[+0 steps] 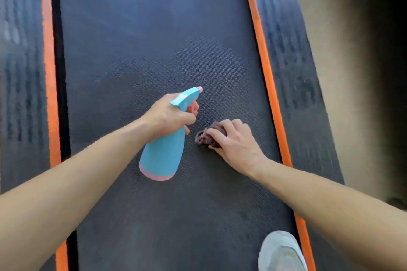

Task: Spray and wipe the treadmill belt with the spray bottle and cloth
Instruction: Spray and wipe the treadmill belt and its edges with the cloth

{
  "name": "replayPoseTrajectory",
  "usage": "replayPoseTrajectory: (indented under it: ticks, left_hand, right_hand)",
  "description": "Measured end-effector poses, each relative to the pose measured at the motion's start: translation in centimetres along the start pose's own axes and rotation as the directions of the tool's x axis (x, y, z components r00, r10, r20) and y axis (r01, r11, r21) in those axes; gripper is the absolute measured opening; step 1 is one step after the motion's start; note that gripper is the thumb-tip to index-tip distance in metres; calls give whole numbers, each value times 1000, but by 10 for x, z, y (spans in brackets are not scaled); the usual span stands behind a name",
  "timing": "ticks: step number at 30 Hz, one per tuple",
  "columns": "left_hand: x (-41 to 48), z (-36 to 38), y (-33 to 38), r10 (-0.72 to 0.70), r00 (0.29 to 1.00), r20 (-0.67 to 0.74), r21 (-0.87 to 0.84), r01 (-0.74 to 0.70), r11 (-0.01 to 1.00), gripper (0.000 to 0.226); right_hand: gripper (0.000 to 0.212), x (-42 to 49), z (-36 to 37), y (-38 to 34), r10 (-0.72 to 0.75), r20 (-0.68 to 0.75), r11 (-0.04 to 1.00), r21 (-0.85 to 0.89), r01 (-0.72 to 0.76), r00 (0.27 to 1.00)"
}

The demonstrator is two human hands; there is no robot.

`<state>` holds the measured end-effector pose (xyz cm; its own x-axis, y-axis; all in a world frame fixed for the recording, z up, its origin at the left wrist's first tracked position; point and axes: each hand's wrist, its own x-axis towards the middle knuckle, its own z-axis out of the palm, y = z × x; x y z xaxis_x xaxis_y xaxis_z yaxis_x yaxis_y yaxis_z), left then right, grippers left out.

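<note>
blue-pink bottle [163,156], maroon cloth [208,136], orange-edged belt [143,50]

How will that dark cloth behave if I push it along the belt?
Probably floppy: the cloth is bunched into folds under the right hand, so it would likely crumple rather than slide flat. It looks light for its size. The treadmill belt shows a woven texture, so it may drag somewhat.

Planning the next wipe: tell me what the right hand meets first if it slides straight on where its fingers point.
Probably the spray bottle gripped by the left hand, just past the cloth under the right hand, though it may pass beneath.
</note>
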<state>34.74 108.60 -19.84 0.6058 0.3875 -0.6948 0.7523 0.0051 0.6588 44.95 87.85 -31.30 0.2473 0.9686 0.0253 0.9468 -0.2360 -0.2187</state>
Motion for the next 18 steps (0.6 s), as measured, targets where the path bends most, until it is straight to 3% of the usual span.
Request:
replayPoseTrajectory:
  ticks: [8, 13, 15, 18]
  left_hand:
    - [22, 64, 24, 42, 988, 151, 182, -70, 981, 14]
    - [13, 85, 17, 58, 972, 226, 215, -108, 971, 12]
    - [9, 85, 12, 56, 966, 253, 204, -110, 973, 13]
    - [2, 83, 3, 33, 964, 265, 186, -84, 979, 21]
  right_hand:
    - [37, -65, -26, 23, 247, 95, 967, -88, -239, 964]
    - [38, -105, -22, -16, 595, 91, 804, -58, -592, 799]
    - [37, -115, -23, -28, 655, 115, 754, -47, -655, 747]
    - [35, -113, -21, -28, 665, 138, 744, -39, -667, 734]
